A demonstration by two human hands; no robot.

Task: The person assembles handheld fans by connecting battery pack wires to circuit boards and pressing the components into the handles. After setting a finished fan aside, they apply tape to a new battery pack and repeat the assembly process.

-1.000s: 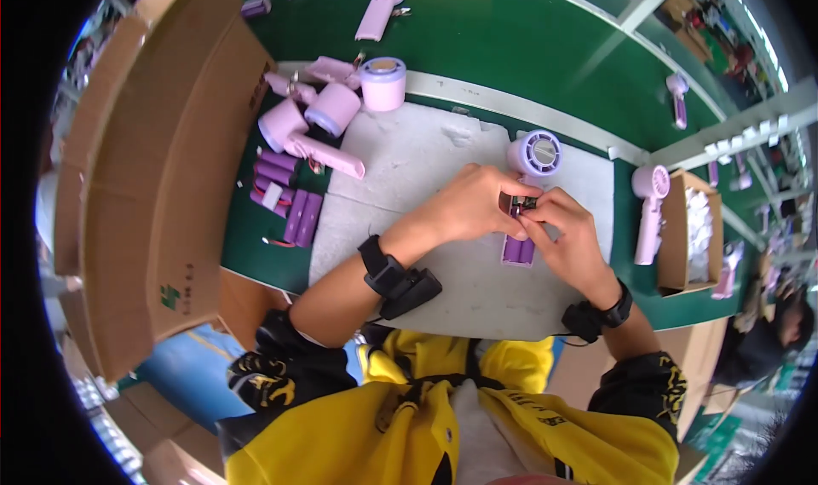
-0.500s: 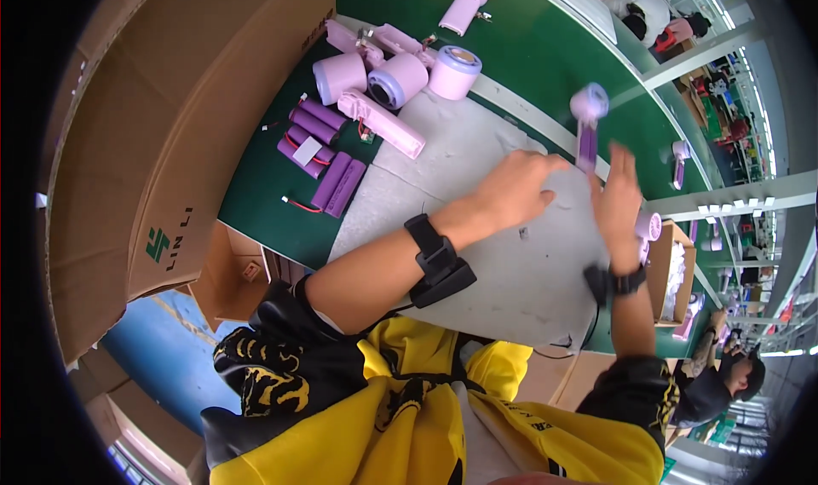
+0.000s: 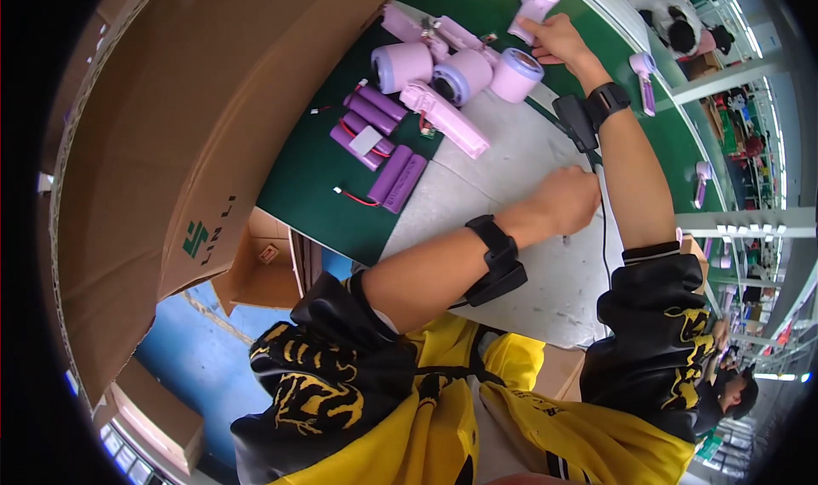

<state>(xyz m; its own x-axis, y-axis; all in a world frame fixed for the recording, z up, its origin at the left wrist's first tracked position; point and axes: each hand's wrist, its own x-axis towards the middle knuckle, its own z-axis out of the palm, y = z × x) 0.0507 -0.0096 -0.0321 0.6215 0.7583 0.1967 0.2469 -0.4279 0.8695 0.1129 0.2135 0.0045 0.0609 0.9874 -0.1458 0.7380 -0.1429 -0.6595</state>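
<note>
My right hand (image 3: 558,42) reaches to the far side of the bench, its fingers closed at the handle end of a pink handheld fan body (image 3: 538,1). Over the grey mat (image 3: 477,178) my left hand (image 3: 567,202) is curled in, knuckles up; whatever its fingers hold is hidden. Left of the right hand lie round pink fan heads (image 3: 467,74) and a pink handle shell (image 3: 447,120) with a small board and wires. Purple battery packs (image 3: 399,178) with red leads lie nearer, on the green bench top.
A tall cardboard box (image 3: 230,119) walls off the left. Another pink fan body (image 3: 645,83) with a purple handle lies on the green strip (image 3: 588,12) beyond the mat, with one more further right. Shelving posts and people are at the right. A black cable (image 3: 605,255) crosses the mat.
My right hand has swung away and left to the pink fan body at the back. The fan body blurred beside it earlier now lies still on the green strip. My left fingers have curled in.
</note>
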